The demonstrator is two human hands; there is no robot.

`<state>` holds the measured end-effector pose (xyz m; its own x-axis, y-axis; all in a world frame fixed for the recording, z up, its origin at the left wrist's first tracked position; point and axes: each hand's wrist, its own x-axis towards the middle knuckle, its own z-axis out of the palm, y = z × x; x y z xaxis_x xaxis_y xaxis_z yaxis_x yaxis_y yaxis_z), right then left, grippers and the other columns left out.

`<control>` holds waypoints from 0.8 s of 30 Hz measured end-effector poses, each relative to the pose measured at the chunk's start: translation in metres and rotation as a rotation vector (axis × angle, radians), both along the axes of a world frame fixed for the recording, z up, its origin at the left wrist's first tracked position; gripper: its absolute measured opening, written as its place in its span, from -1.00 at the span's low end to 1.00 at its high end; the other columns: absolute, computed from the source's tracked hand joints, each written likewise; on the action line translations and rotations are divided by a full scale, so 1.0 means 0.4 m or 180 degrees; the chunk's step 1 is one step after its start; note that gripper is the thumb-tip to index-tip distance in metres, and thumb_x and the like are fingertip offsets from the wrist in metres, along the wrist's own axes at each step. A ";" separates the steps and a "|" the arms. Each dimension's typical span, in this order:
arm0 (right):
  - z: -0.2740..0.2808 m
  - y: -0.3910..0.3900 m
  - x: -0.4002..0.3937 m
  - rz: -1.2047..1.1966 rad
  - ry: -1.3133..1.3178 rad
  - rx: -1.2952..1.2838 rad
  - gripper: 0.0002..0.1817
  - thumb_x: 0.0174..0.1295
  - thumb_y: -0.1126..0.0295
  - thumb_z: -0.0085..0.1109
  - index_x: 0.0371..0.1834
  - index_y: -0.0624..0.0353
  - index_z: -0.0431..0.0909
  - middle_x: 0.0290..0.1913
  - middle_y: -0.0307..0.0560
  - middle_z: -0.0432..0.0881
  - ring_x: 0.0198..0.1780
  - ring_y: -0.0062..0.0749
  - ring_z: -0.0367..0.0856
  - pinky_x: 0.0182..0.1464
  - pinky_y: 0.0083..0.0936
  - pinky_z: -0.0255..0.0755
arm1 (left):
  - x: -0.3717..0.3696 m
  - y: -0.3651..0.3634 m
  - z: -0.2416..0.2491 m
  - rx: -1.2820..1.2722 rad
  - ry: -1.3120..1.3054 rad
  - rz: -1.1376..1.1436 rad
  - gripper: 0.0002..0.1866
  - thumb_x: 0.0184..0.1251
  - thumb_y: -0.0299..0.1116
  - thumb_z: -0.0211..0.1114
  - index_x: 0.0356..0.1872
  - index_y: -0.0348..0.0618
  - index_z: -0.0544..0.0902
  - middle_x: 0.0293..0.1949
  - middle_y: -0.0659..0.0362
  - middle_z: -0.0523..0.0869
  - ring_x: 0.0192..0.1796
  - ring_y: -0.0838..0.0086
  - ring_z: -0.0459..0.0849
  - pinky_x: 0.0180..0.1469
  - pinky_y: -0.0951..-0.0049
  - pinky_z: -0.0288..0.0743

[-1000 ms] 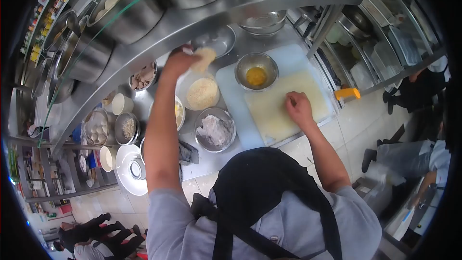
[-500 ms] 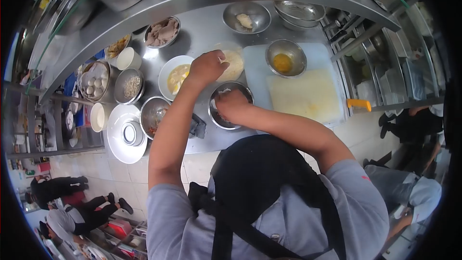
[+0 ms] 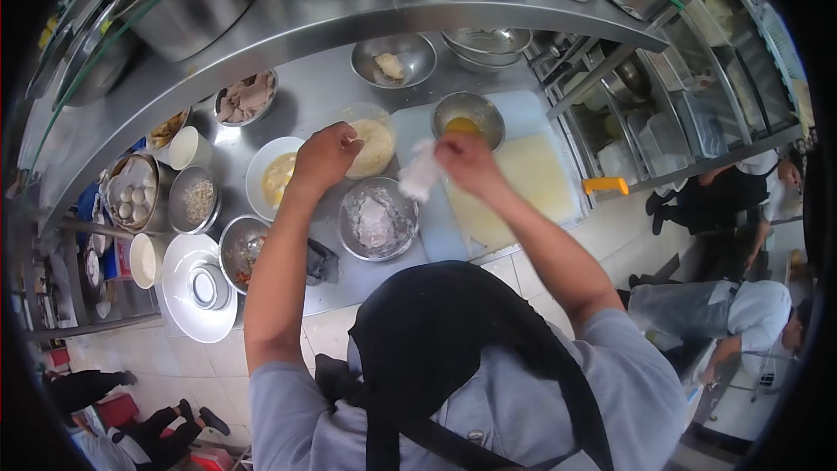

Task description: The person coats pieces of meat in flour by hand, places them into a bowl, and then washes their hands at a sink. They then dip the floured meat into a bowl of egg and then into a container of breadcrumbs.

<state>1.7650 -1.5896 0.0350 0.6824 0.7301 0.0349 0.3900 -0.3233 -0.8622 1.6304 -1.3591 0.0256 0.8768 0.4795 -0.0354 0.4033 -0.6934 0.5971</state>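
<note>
My right hand (image 3: 471,161) pinches a white, floury piece (image 3: 422,172) over the left side of the cutting board (image 3: 514,187). Just above that hand, a steel bowl (image 3: 491,113) holds beaten egg yolk. Below and left of the piece is a steel bowl of white flour (image 3: 375,220). My left hand (image 3: 325,157) is closed at the left edge of a bowl with pale crumbs (image 3: 372,146); what its fingers hold is too small to make out. Left of it stands a white bowl (image 3: 255,176) with a yellow and white mixture.
Steel bowls with pale meat (image 3: 247,98) and a pale lump (image 3: 389,66) stand behind. Mushrooms (image 3: 135,201), a white plate (image 3: 179,310) and a bowl (image 3: 237,253) are left. A steel shelf (image 3: 349,30) crosses above. Co-workers (image 3: 724,314) stand right and lower left.
My right hand has come out of the flour bowl and moved right and up with the white piece. My left hand stays by the crumbs. The view has shifted.
</note>
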 end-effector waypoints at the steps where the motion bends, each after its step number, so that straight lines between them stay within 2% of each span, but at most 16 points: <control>1: 0.016 -0.016 0.048 -0.0067 -0.0004 0.0136 -0.75 0.13 0.26 0.18 -0.36 0.27 0.63 -0.40 0.13 0.67 -0.33 -0.10 0.68 -0.26 -0.29 0.50 | 0.002 0.000 -0.001 0.0018 -0.0002 0.0013 -0.68 0.24 -0.12 0.27 -0.13 -0.12 0.67 -0.19 0.02 0.75 -0.07 0.13 0.71 -0.01 0.20 0.55; 3: 0.038 -0.030 0.122 -0.0132 -0.0023 0.0279 -0.76 0.13 0.27 0.17 -0.36 0.26 0.62 -0.41 0.12 0.67 -0.33 -0.10 0.68 -0.26 -0.29 0.51 | 0.006 0.001 -0.004 0.0044 -0.0019 0.0028 -0.68 0.24 -0.12 0.27 -0.13 -0.12 0.67 -0.18 0.03 0.75 -0.06 0.13 0.71 -0.01 0.21 0.55; 5: 0.051 -0.033 0.169 -0.0211 -0.1628 -0.0314 -0.79 0.14 0.28 0.18 -0.36 0.21 0.61 -0.41 0.08 0.69 -0.34 -0.09 0.69 -0.28 -0.26 0.52 | 0.010 0.003 -0.007 0.0020 -0.0006 0.0038 -0.67 0.23 -0.11 0.27 -0.13 -0.12 0.67 -0.18 0.03 0.75 -0.06 0.14 0.71 -0.01 0.22 0.55; 7: 0.012 -0.031 0.204 -0.0015 -0.1856 -0.0564 -0.82 0.15 0.28 0.15 -0.36 0.15 0.62 -0.37 0.05 0.70 -0.31 -0.02 0.70 -0.25 -0.22 0.54 | 0.010 0.003 -0.008 0.0004 0.0010 0.0057 -0.67 0.23 -0.11 0.28 -0.13 -0.12 0.67 -0.18 0.04 0.75 -0.06 0.15 0.71 -0.01 0.22 0.55; 9: -0.073 -0.022 0.249 0.0821 -0.2630 -0.1862 -0.83 0.15 0.27 0.12 -0.39 0.12 0.61 -0.40 0.03 0.68 -0.30 0.02 0.67 -0.23 -0.16 0.52 | 0.009 0.002 -0.005 -0.0018 0.0027 0.0083 -0.67 0.23 -0.11 0.28 -0.13 -0.12 0.67 -0.18 0.04 0.75 -0.06 0.15 0.71 -0.01 0.22 0.55; 10: -0.108 -0.026 0.265 0.1112 -0.2396 -0.1800 -0.80 0.15 0.25 0.09 -0.37 0.11 0.64 -0.39 0.05 0.69 -0.30 0.03 0.67 -0.22 -0.14 0.52 | 0.007 0.002 -0.004 -0.0005 0.0024 0.0070 -0.67 0.22 -0.11 0.28 -0.13 -0.12 0.67 -0.18 0.03 0.75 -0.06 0.14 0.71 -0.01 0.22 0.55; 13: -0.126 -0.016 0.265 0.1085 -0.1966 -0.1934 -0.78 0.13 0.26 0.09 -0.36 0.14 0.65 -0.37 0.09 0.69 -0.26 0.03 0.67 -0.20 -0.14 0.52 | 0.007 0.004 -0.010 -0.0003 0.0005 0.0084 -0.67 0.22 -0.11 0.28 -0.13 -0.12 0.67 -0.19 0.03 0.75 -0.07 0.14 0.71 -0.01 0.21 0.54; 17: -0.050 -0.001 0.256 0.1249 -0.2070 -0.2300 -0.78 0.14 0.29 0.08 -0.28 0.12 0.67 -0.27 0.09 0.71 -0.16 0.00 0.69 -0.07 -0.16 0.53 | 0.008 0.008 -0.016 -0.0045 -0.0021 0.0090 -0.67 0.22 -0.11 0.28 -0.13 -0.13 0.68 -0.20 0.02 0.75 -0.07 0.14 0.71 0.00 0.22 0.54; 19: -0.054 -0.017 0.314 0.1077 -0.1717 -0.1524 -0.76 0.16 0.28 0.05 -0.26 0.11 0.67 -0.22 0.05 0.71 -0.13 -0.03 0.68 -0.06 -0.16 0.52 | 0.010 0.011 -0.020 -0.0064 -0.0042 0.0110 -0.66 0.22 -0.11 0.29 -0.13 -0.13 0.68 -0.19 0.02 0.75 -0.07 0.14 0.71 0.00 0.21 0.54; 23: -0.016 -0.038 0.388 0.1116 -0.1307 -0.1505 -0.74 0.18 0.24 0.04 -0.23 0.09 0.67 -0.15 0.02 0.70 -0.07 -0.08 0.66 -0.05 -0.17 0.53 | 0.012 0.015 -0.018 -0.0060 -0.0037 0.0089 -0.65 0.22 -0.11 0.29 -0.11 -0.13 0.68 -0.18 0.01 0.75 -0.06 0.14 0.71 0.01 0.21 0.54; 24: -0.020 -0.043 0.383 0.0731 -0.1788 -0.1602 -0.72 0.19 0.22 0.04 -0.21 0.08 0.68 -0.12 0.02 0.69 -0.05 -0.08 0.66 -0.04 -0.18 0.53 | 0.015 0.014 -0.016 -0.0057 -0.0043 0.0068 -0.65 0.22 -0.11 0.29 -0.11 -0.13 0.68 -0.18 0.01 0.75 -0.06 0.14 0.71 0.01 0.21 0.54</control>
<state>1.9182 -1.6067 0.0270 0.4908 0.8703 -0.0423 0.8283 -0.4811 -0.2874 1.6365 -1.3535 0.0191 0.8668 0.4975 -0.0325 0.4098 -0.6738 0.6148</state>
